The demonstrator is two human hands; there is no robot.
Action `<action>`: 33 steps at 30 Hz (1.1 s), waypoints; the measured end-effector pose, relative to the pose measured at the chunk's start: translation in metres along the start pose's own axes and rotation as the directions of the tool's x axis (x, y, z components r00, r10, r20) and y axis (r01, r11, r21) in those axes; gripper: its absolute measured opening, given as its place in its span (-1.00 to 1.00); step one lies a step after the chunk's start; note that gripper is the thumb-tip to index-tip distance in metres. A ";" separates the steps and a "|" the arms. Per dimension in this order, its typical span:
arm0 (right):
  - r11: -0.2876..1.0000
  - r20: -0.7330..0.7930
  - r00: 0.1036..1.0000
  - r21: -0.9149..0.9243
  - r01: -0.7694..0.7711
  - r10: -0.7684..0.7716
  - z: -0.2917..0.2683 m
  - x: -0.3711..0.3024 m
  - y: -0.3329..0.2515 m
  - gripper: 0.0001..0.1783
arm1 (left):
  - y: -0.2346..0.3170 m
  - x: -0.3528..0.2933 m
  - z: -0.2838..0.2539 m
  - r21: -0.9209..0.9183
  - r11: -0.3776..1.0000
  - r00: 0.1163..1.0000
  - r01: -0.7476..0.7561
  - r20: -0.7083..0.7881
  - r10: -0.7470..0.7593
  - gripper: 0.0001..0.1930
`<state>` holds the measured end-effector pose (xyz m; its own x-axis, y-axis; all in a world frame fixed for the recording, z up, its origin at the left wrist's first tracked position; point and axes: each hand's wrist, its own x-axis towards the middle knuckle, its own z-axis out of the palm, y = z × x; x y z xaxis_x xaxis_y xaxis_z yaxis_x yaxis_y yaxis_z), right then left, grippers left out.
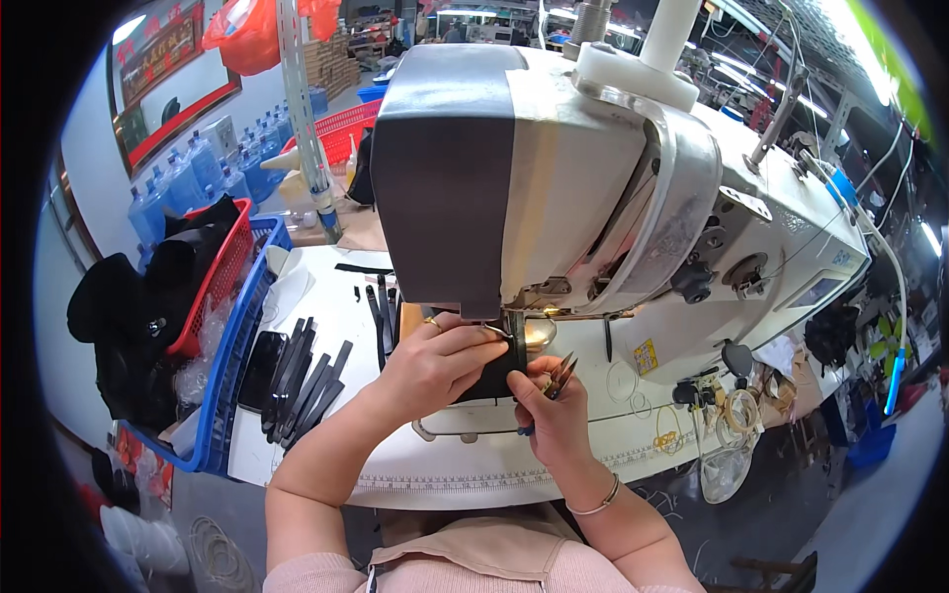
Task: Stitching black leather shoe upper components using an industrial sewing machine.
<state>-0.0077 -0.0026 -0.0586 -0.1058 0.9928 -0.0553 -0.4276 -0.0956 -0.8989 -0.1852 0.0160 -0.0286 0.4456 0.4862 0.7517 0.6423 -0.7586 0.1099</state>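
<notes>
A white and dark grey industrial sewing machine (445, 198) stands over the white table (395, 484). Below its head lies a black strap-like piece (494, 383). My left hand (435, 366), wearing a ring, pinches the upper part of this piece close to the needle area; the fingertips partly hide it. My right hand (556, 410) is closed around a pair of thread snips (561, 376), blades pointing up and right. Its thumb also presses the right edge of the black piece. Left of my left hand, several black strips (306, 385) lie on the table.
On the left, a blue basket (219, 395) and a red basket (229, 269) hold black goods and plastic film. A black phone (262, 371) lies beside the strips. Tape rolls (741, 410) hang at the table's right end. A metal post (308, 128) rises behind the table.
</notes>
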 end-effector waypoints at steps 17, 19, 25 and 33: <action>0.999 0.015 1.000 0.040 0.022 -0.022 -0.001 0.002 0.002 -0.74 | -0.003 0.002 -0.001 0.099 0.985 0.990 -0.143 0.016 0.142 -0.65; 0.999 0.018 1.000 0.038 0.023 -0.024 -0.001 0.002 0.002 -0.75 | -0.001 0.003 -0.002 0.109 0.984 0.990 -0.139 0.027 0.137 -0.65; 0.998 0.025 0.998 -0.025 0.062 -0.061 -0.001 0.001 0.003 -0.76 | 0.005 0.004 -0.006 0.120 0.989 0.991 -0.085 0.108 0.072 -0.66; 0.996 0.034 0.997 -0.049 0.069 -0.068 -0.001 0.000 0.005 -0.76 | 0.014 0.002 -0.008 0.085 0.995 0.991 0.045 0.122 -0.055 -0.66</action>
<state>-0.0090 -0.0028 -0.0635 -0.1069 0.9941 0.0204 -0.3894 -0.0229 -0.9208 -0.1797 0.0028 -0.0203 0.4823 0.5763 0.6597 0.7121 -0.6966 0.0879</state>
